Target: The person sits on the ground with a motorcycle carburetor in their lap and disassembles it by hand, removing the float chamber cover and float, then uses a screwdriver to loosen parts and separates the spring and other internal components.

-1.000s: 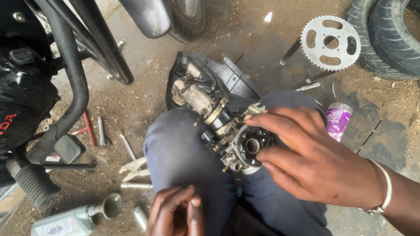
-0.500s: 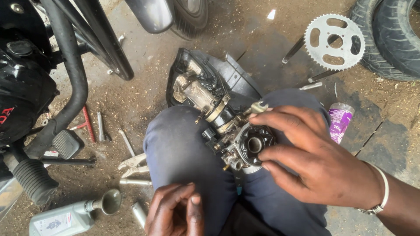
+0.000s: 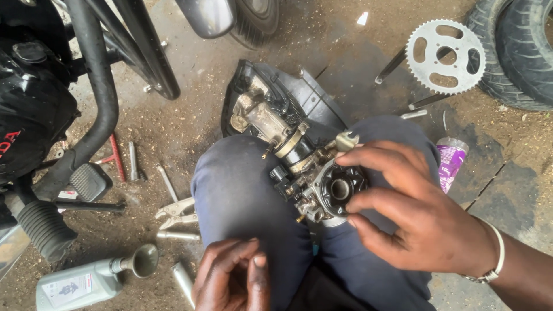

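Right hand grips a grimy cast-metal carburetor, fingers curled around its round black-bored face; the unit rests between the knees on dark blue trousers. Left hand is pinched closed near the lap; whether it holds anything cannot be determined. Toothed steel sprocket, grey plastic oil bottle and pliers lie on gritty concrete.

The left hand pinches something too small to tell; the tyre at 2 o'clock is cut off.
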